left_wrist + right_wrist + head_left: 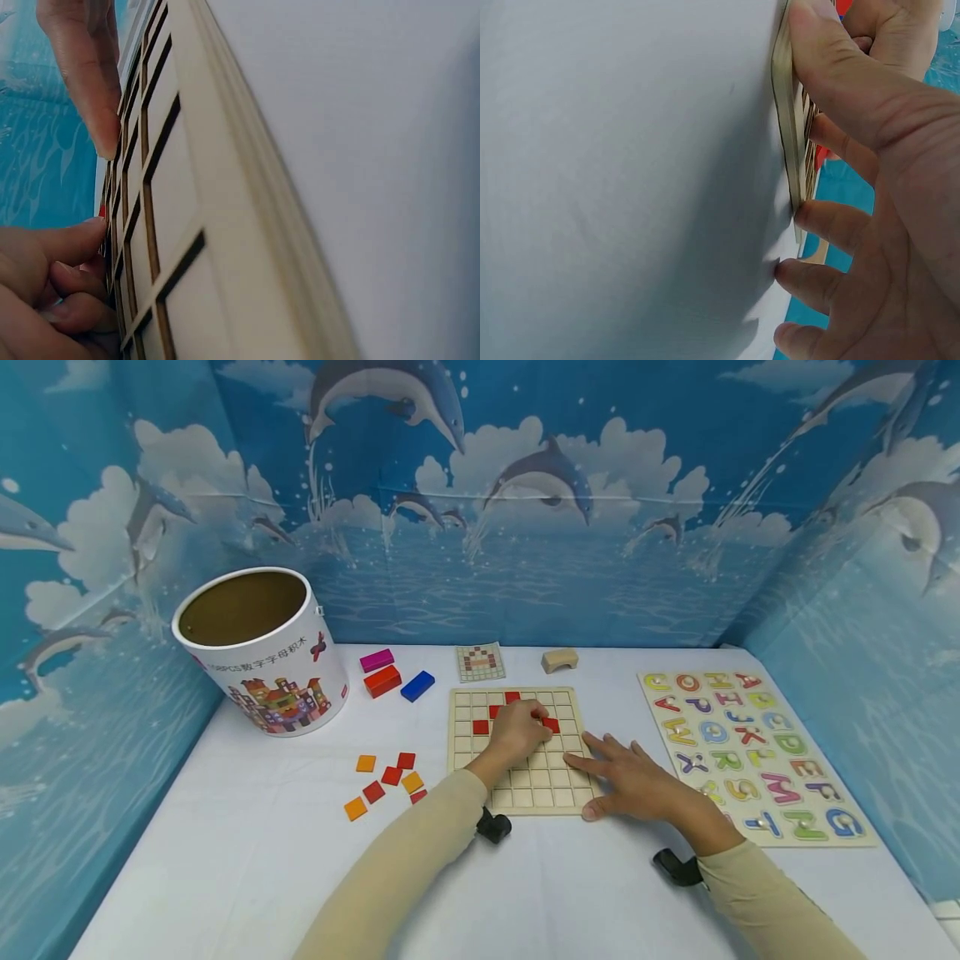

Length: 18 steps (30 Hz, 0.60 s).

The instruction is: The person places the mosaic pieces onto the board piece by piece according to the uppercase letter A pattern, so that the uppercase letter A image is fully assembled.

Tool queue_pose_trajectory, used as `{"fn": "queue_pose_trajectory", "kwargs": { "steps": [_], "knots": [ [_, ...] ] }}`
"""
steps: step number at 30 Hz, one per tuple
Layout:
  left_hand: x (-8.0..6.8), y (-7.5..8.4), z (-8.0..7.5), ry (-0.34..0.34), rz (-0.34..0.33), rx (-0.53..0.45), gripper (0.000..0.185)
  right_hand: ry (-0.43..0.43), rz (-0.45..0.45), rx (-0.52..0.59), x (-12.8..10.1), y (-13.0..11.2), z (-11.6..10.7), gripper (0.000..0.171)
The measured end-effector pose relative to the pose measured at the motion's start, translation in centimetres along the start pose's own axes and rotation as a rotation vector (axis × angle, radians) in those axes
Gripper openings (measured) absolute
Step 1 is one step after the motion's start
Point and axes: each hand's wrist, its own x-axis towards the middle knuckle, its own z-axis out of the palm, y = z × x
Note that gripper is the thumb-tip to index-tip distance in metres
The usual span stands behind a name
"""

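Observation:
A wooden grid board [525, 785] lies flat on the white table. Red tiles sit in its upper cells, such as one at the left [481, 727] and one at the top [512, 697]. My left hand [517, 731] rests on the board with its fingers curled, pinching a red tile [540, 714] over the upper rows. In the left wrist view the curled fingers [60, 292] meet the grid board [195, 187]. My right hand [630, 777] lies flat with straight, spread fingers on the board's lower right corner. Its thumb [817, 45] presses the board edge [786, 142].
Several loose orange and red tiles [386, 781] lie left of the board. A round toy bucket [262, 652] stands at the back left, with magenta [377, 660], red [382, 681] and blue [417, 686] blocks beside it. A pattern card [480, 662], an arch block [559, 659] and an alphabet puzzle [753, 756] lie nearby.

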Motion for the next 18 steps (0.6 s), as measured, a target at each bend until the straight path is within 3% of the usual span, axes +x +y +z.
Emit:
{"fn": "queue_pose_trajectory", "kwargs": {
  "steps": [7, 11, 14, 18],
  "knots": [
    [0.0, 0.4, 0.0, -0.011, 0.033, 0.087, 0.028, 0.006, -0.009, -0.007, 0.1, 0.1, -0.2, 0.089],
    [-0.3, 0.5, -0.6, -0.028, 0.024, 0.085, 0.033, 0.009, -0.007, -0.003, 0.0, 0.0, -0.2, 0.088],
    [-0.8, 0.1, -2.3, -0.043, 0.026, 0.029, 0.036, 0.006, 0.002, 0.009, 0.0, -0.2, -0.2, 0.089],
    [-2.0, -1.5, -7.0, -0.064, -0.011, -0.120, 0.037, 0.004, 0.010, 0.012, 0.0, -0.3, -0.1, 0.089]
  ]
}}
